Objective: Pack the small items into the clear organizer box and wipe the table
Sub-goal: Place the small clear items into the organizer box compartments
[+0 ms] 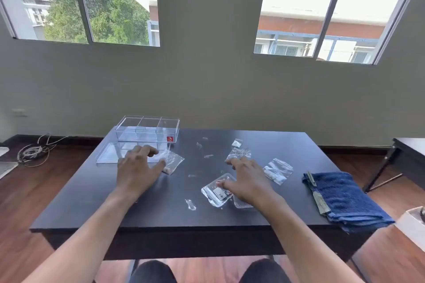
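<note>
My right hand (pixel 247 181), grip spread, fingers resting on small plastic bags (pixel 218 193) at mid tabletop (pixel 161 213). My left hand (pixel 138 169), grip spread, thumb touching bag (pixel 173 162). Blue towel (pixel 342 197) right edge. Lid (pixel 110 154) flat beyond left hand; clear organizer box (pixel 147 130) far left, uncovered.

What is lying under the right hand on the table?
Under the right hand a clear bag with a label shows, and the edge of another clear bag. The palm covers the rest of both, so their contents cannot be told.
</note>
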`<state>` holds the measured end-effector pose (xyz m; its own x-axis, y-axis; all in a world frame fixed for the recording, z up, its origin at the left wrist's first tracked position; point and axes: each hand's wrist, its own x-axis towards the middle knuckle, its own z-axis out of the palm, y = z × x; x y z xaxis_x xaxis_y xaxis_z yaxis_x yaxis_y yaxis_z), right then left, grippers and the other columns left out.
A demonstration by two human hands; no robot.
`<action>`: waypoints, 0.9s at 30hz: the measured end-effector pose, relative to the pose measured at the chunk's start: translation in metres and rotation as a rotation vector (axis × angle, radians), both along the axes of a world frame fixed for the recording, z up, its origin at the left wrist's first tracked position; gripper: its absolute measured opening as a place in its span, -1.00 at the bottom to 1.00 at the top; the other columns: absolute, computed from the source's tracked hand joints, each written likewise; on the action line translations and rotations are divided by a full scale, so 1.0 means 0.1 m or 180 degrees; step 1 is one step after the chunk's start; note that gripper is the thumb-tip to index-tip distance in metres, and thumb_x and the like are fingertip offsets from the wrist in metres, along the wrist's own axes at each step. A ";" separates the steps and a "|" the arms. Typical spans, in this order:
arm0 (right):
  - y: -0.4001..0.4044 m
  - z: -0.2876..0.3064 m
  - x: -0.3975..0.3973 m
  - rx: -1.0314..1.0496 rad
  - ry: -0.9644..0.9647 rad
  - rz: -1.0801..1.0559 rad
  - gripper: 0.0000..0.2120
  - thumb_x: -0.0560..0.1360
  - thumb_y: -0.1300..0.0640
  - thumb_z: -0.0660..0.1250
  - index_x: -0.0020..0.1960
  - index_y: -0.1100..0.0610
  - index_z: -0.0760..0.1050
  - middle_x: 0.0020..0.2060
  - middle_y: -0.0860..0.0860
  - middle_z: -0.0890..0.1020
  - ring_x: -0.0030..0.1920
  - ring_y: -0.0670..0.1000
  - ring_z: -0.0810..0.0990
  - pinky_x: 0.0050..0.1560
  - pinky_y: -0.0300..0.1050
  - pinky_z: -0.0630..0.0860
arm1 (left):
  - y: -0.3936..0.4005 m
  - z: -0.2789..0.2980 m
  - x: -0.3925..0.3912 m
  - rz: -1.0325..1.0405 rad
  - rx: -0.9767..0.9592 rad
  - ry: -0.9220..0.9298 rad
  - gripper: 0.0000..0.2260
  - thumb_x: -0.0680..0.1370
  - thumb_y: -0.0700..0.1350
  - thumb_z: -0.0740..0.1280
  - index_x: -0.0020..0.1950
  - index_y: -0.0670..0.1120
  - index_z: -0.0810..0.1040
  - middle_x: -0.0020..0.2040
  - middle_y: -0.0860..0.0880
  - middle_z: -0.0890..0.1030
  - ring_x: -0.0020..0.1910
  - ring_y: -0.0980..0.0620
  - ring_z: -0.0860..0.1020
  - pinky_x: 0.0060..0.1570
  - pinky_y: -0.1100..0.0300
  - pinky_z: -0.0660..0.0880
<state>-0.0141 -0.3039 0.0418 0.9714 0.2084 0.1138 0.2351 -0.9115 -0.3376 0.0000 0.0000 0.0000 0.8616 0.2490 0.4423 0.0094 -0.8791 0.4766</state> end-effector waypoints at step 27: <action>0.12 -0.20 0.09 0.1021 0.0461 -0.0220 -0.61 0.40 0.14 0.58 0.15 -0.03 0.52 -0.25 -0.10 0.60 -0.17 -0.08 0.60 0.10 0.02 0.58 | 0.07 -0.07 -0.07 -0.0215 -0.0797 0.0172 -0.82 0.52 -0.02 0.48 0.11 0.09 0.61 -0.15 0.19 0.65 -0.20 0.26 0.58 0.07 0.05 0.54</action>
<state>-0.0049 -0.2919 0.0220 0.9928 0.1177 0.0227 0.1053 -0.7658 -0.6344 -0.0074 0.0072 -0.0069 0.9007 0.2860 0.3271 -0.0141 -0.7333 0.6798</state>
